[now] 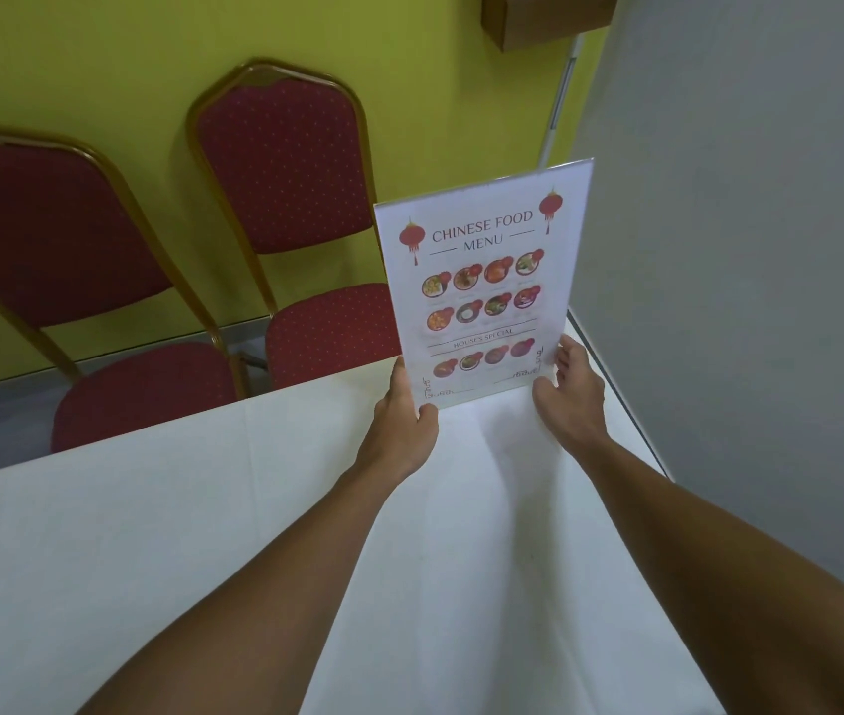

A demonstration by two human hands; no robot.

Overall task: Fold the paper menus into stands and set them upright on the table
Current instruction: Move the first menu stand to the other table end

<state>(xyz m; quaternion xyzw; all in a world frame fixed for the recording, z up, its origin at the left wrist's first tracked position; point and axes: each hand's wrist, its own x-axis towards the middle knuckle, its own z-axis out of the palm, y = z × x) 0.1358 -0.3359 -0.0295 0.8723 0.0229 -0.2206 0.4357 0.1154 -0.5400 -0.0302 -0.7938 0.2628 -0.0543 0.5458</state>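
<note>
White cloth covers the table (203,534), and near its far right corner a menu (481,286) stands upright, printed side facing the camera. The left hand (404,420) pinches the menu's lower left corner, thumb on the front and fingers behind. The right hand (572,394) is at the lower right corner, thumb against the edge and fingers loosely spread beside the sheet; it steadies more than it grips.

By my reading, the step in hand is the setting down: the sheet looks already formed and is being placed or squared on the cloth. The next move would call for seating the bottom edge flat, checking that it stands alone, then easing both hands off without nudging it.

Much is hard to make out. The back of the menu is hidden, so the fold or rear panel cannot be confirmed. Whether the bottom edge touches the cloth or hovers just above it is unclear. No other menus show. Two red chairs (275,167) stand beyond the table against a yellow-green wall (99,54); a grey wall (745,250) closes the right side.
</note>
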